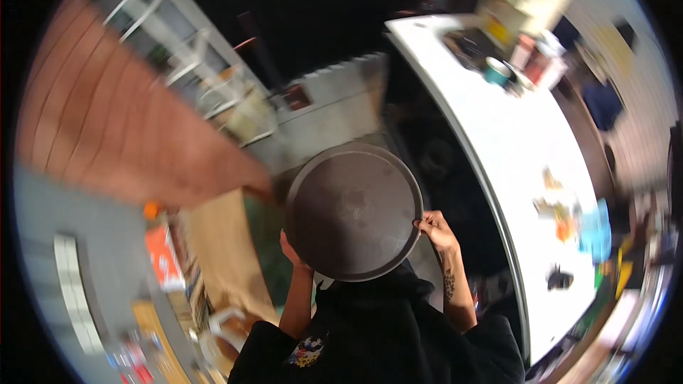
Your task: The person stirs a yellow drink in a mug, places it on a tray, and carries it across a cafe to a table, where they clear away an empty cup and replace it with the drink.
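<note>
A round dark brown serving tray [356, 203] with a raised rim is held out in front of my body, its bare upper face toward me. My right hand [435, 230] grips the right side of the rim, thumb on top and fingers beneath. At the lower left edge, my left hand [292, 250] holds the tray from the side; most of its fingers are hidden under it. Nothing lies on the tray.
To the right runs a long white counter [473, 121] bearing a teal cup [496, 71], a light blue container [596, 231] and small items. A white glass-fronted cabinet [192, 50] stands far left, near a reddish-brown slatted surface [121, 114]. A brown cardboard sheet [226, 249] is at left.
</note>
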`<state>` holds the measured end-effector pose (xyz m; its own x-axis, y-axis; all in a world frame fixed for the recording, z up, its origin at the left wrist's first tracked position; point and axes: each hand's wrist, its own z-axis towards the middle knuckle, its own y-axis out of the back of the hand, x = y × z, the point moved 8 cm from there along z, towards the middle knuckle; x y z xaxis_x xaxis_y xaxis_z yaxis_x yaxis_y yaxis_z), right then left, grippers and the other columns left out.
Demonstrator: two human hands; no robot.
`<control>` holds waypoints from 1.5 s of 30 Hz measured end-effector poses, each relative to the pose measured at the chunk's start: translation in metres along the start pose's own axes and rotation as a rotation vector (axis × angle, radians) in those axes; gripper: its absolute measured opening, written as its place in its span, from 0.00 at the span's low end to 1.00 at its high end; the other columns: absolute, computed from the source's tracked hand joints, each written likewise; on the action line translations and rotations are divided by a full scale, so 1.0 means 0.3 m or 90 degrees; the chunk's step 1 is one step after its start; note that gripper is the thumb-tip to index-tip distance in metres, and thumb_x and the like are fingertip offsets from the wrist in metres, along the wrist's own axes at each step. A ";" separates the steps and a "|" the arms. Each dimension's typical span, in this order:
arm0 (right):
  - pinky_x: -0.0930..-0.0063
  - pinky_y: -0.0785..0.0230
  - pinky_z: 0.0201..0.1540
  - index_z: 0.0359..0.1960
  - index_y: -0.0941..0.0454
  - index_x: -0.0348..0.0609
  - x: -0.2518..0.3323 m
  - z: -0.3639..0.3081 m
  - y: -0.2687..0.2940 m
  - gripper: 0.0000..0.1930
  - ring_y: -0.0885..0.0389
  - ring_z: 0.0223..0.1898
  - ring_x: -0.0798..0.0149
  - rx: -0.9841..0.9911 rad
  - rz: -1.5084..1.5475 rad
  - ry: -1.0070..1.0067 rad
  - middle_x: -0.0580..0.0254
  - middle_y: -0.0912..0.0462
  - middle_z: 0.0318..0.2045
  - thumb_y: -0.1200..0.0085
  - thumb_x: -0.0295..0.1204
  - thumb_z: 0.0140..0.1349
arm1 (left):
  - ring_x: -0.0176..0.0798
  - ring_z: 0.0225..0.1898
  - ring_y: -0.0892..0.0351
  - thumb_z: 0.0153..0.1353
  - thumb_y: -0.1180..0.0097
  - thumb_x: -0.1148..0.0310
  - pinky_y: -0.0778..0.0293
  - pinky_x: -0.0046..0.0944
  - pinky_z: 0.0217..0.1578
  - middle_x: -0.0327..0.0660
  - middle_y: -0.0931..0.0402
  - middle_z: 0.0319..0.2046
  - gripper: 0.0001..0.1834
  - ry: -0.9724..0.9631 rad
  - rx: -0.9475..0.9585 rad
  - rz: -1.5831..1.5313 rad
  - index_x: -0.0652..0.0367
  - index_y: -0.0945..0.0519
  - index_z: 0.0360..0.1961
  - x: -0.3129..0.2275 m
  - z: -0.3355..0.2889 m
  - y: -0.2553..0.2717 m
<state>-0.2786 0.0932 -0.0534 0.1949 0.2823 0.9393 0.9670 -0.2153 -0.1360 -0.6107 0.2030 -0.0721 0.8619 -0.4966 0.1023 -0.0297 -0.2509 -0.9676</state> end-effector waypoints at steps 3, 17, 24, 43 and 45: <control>0.78 0.40 0.32 0.32 0.16 0.36 0.123 -0.219 0.178 0.08 0.32 0.28 0.79 -0.208 0.058 0.039 0.77 0.24 0.23 0.45 0.26 0.66 | 0.52 0.50 0.23 0.63 0.52 0.47 0.26 0.51 0.51 0.46 0.23 0.51 0.31 0.112 -0.050 0.220 0.61 0.26 0.57 0.202 0.203 0.000; 0.68 0.16 0.37 0.70 0.43 0.26 0.269 -0.578 0.844 0.29 0.14 0.46 0.54 -0.865 0.086 0.271 0.38 0.29 0.61 0.50 0.27 0.72 | 0.45 0.52 0.25 0.65 0.59 0.45 0.30 0.48 0.55 0.42 0.21 0.50 0.28 0.266 -0.006 0.581 0.58 0.20 0.48 0.575 0.626 0.165; 0.66 0.17 0.31 0.50 0.29 0.28 0.256 -0.492 0.972 0.14 0.17 0.33 0.63 -0.939 0.213 0.305 0.53 0.20 0.39 0.50 0.29 0.73 | 0.66 0.55 0.27 0.58 0.49 0.71 0.32 0.59 0.56 0.58 0.22 0.50 0.18 0.236 0.721 1.584 0.66 0.22 0.49 0.576 0.457 0.004; 0.78 0.31 0.33 0.36 0.22 0.31 0.578 -0.162 0.609 0.08 0.24 0.26 0.74 -0.438 -0.086 0.171 0.65 0.22 0.27 0.49 0.24 0.72 | 0.47 0.47 0.20 0.60 0.51 0.58 0.22 0.46 0.49 0.45 0.19 0.46 0.21 0.233 0.014 0.346 0.60 0.20 0.47 0.771 0.800 0.050; 0.77 0.33 0.31 0.35 0.21 0.32 0.609 -0.066 0.559 0.08 0.25 0.25 0.73 -0.382 -0.064 0.179 0.65 0.22 0.25 0.48 0.24 0.72 | 0.46 0.46 0.20 0.60 0.51 0.59 0.22 0.45 0.49 0.44 0.19 0.44 0.19 0.166 -0.056 0.376 0.60 0.20 0.45 0.788 0.787 -0.026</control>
<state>-0.0841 0.0903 0.1016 -0.0205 0.0912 0.9956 0.7037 -0.7061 0.0792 -0.2872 0.2836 -0.0949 0.5371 -0.7540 -0.3782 -0.5122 0.0647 -0.8564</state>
